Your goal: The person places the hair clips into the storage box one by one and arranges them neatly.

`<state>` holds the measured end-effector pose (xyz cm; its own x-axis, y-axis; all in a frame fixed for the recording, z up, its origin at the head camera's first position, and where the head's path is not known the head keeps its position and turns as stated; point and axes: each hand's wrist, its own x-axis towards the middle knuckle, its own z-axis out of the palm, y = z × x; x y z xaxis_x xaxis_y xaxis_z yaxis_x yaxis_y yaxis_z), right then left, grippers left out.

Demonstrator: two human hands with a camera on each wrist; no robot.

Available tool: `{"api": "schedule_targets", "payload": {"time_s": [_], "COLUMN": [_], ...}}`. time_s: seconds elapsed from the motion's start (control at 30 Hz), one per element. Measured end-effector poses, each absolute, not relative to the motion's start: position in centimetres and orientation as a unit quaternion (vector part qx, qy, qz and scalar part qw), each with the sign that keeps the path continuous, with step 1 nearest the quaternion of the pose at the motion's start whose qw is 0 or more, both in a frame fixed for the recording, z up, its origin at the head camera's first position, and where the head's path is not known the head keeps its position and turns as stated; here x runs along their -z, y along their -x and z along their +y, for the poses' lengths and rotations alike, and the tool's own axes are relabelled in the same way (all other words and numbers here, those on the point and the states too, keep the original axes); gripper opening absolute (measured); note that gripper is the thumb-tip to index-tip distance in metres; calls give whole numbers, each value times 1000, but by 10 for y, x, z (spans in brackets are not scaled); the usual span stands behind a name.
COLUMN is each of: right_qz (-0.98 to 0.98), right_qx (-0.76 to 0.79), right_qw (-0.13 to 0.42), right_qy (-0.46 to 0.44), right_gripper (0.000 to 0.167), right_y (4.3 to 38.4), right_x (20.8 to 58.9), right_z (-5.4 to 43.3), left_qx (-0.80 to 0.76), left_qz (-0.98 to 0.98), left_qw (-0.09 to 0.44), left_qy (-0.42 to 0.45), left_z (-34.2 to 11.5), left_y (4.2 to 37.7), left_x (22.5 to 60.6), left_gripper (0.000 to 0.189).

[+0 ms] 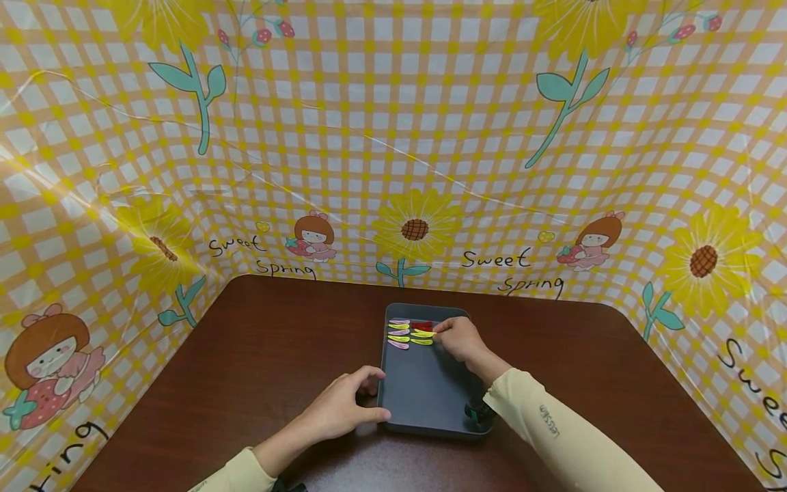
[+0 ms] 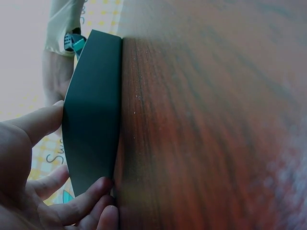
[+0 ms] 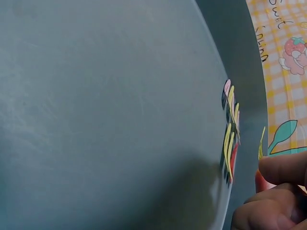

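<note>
A dark grey rectangular tray stands on the table. My right hand is over its far right part, pinching a yellow snap hair clip between thumb and finger. At the tray's far end, pink and yellow clips form a left column. Beside them, red clips and a yellow clip make a second column. My left hand rests against the tray's left side, thumb and fingers spread apart. In the left wrist view its fingertips touch the outer wall.
The brown wooden table surrounds the tray. Behind it and on both sides hangs a yellow checked cloth with sunflowers and cartoon girls. A dark device with a green part sits at the right wrist, over the tray's near right corner.
</note>
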<state>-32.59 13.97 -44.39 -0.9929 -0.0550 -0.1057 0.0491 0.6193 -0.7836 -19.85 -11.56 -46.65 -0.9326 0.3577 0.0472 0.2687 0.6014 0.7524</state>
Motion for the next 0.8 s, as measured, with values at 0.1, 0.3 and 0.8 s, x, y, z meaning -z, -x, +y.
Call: {"api": "schedule_targets", "payload": {"time_s": [0.1,0.3,0.8], "right_qz": [899,900,908], "right_qx": [434,429,411], "right_qw": [61,71,79], "right_qy": [3,1,8], "right_gripper": [18,17,10], "right_y": [326,327,322], "right_x": [445,448,456], "right_z": [138,136,133], "left_qx": [-409,-408,-412], "left_qz": [894,895,894], "left_qw": [50,48,56], "left_qy": [-177,-172,-167], "left_z": [-115,-114,-115], "left_y": [197,196,199], "left_x": [465,464,468], "left_gripper": [60,59,60]}}
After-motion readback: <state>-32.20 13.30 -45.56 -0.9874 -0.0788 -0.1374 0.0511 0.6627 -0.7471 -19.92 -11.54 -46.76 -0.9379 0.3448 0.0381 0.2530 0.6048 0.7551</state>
